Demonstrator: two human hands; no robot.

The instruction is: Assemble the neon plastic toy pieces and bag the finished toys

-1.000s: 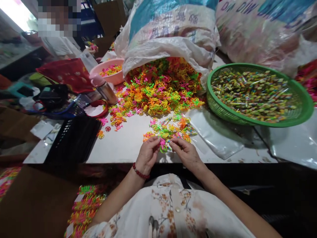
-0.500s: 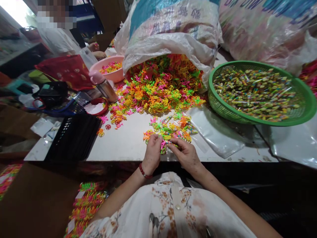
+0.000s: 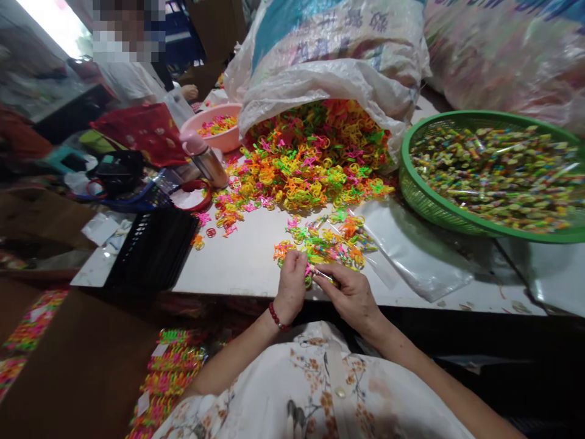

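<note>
At the table's front edge, my left hand [image 3: 292,286] pinches a small pink plastic toy piece [image 3: 308,269], its thumb and fingers closed. Close beside it, my right hand [image 3: 351,294] grips a thin candy stick in clear wrap [image 3: 324,275] between thumb and fingers, its tip against the pink piece. Just beyond both hands lies a small heap of coloured plastic toy pieces [image 3: 315,241] mixed with wrapped candy sticks. My fingers partly hide what they hold.
A large sack [image 3: 329,79] spills a pile of plastic pieces [image 3: 306,177]. To the right are a green basket [image 3: 411,195] of wrapped candy sticks and clear plastic bags [image 3: 411,250]. Black trays [image 3: 153,250], a bottle [image 3: 208,161] and a pink basin [image 3: 226,143] stand left; a co-worker [image 3: 132,79] is behind.
The view has swung slightly left, so everything sits further right in the picture. My hands stay together, with the stick's tip still at the pink piece. The co-worker's hand has shifted.
</note>
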